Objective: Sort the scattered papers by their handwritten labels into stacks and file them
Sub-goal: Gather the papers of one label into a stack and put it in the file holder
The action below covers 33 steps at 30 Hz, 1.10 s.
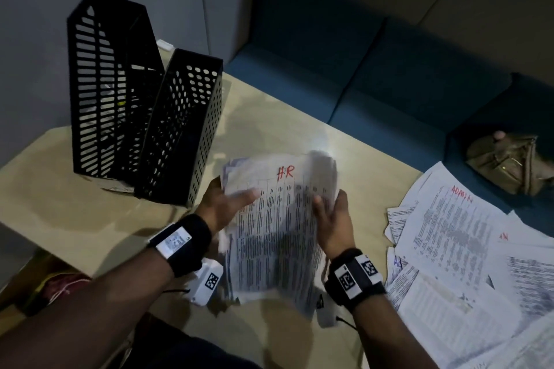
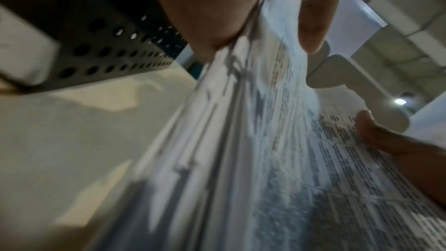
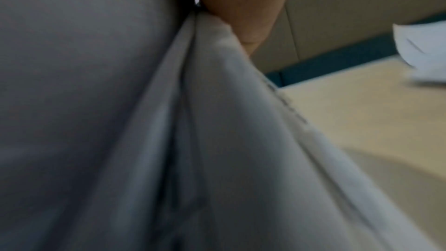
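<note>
Far left of the hands: two black perforated file holders. The taller slotted holder [image 1: 102, 93] stands up and left of the left hand, with some pale sheets inside showing through the slots. The shorter round-holed holder [image 1: 183, 129] stands touching it, just beyond the left hand; I cannot tell whether it holds anything.

Left hand [image 1: 223, 205] grips the left edge of the HR stack [image 1: 275, 234], thumb on top of the page, fingers underneath. The left wrist view shows the same pinch on many loose edges.

HR stack: held up between both hands, above the table [image 1: 45, 189], top sheet a printed grid with "HR" in red at its head. The edges are ragged, not squared.

Right hand [image 1: 332, 219] holds the right edge likewise — thumb over, fingers under. The right wrist view shows only blurred paper and a finger pressed against it.

Right of the right hand: the scattered papers [image 1: 467, 263], overlapping on the table, one marked "ADMIN" in red, another with blue writing too partial to read. Beyond them, a brown bag [image 1: 509, 162] on the blue bench.

Handling, my judgement: the stack is light, limp and slippery sheet to sheet — it will fan or sag if pinched at one corner. Best held at both long edges, tapped square on the table, then slid into a holder short edge down.
</note>
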Tool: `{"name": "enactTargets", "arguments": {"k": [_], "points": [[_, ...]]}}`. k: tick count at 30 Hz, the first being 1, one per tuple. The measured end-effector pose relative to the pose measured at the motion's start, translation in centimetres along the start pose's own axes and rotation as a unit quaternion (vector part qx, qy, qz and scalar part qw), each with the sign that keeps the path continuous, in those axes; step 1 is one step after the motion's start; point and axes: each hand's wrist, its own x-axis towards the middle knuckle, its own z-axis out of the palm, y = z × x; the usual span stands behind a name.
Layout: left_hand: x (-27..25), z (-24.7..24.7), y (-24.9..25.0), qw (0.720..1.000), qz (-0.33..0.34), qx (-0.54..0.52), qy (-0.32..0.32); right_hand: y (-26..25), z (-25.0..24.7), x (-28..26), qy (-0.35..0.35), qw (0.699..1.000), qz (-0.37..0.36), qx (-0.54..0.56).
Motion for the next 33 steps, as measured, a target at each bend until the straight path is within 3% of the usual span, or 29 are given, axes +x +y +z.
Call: {"name": "enactTargets", "arguments": {"k": [2, 5, 7, 9, 13, 19, 25, 27, 29, 31, 33], "points": [[-0.5, 0.5, 2.6, 0.995, 0.096, 0.030, 0.026, -2.7, -0.3, 0.0, 0.032, 0.997, -0.050, -0.042], [-1.7, 1.2, 6.2, 0.955, 0.289, 0.065, 0.024, -5.7, -1.2, -0.4, 0.112, 0.977, -0.171, -0.053], [-2.1, 1.5, 7.1, 0.940, 0.336, 0.063, 0.011, -6.5, -1.6, -0.9, 0.152, 0.959, -0.235, -0.037], [-2.3, 1.6, 6.7, 0.931, 0.355, 0.086, 0.007, -5.6, -1.6, -1.2, 0.156, 0.957, -0.242, -0.036], [-2.6, 1.1, 5.0, 0.933, 0.337, 0.124, 0.003, -3.8, -1.5, -1.5, 0.124, 0.977, -0.168, -0.031], [-3.0, 0.9, 4.5, 0.943, 0.293, 0.159, -0.005, -4.6, -3.0, -0.2, 0.098, 0.968, -0.228, -0.045], [-3.0, 2.3, 1.5, 0.984, 0.165, 0.044, 0.040, -2.6, -0.6, 0.6, 0.079, 0.986, -0.144, -0.029], [-3.8, 2.4, 2.6, 0.987, 0.152, 0.007, 0.044, -4.0, 0.0, 1.2, 0.100, 0.986, -0.127, -0.044], [-4.8, 2.0, 4.4, 0.983, 0.163, -0.012, 0.090, -7.1, 0.1, 1.9, 0.098, 0.985, -0.137, -0.037], [-5.5, 0.2, 5.5, 0.978, 0.151, -0.056, 0.134, -11.1, 0.3, 2.6, 0.060, 0.982, -0.179, -0.024], [-5.5, -2.6, 5.6, 0.966, 0.121, -0.174, 0.150, -15.2, 1.0, 2.9, -0.019, 0.972, -0.234, 0.021]]}}
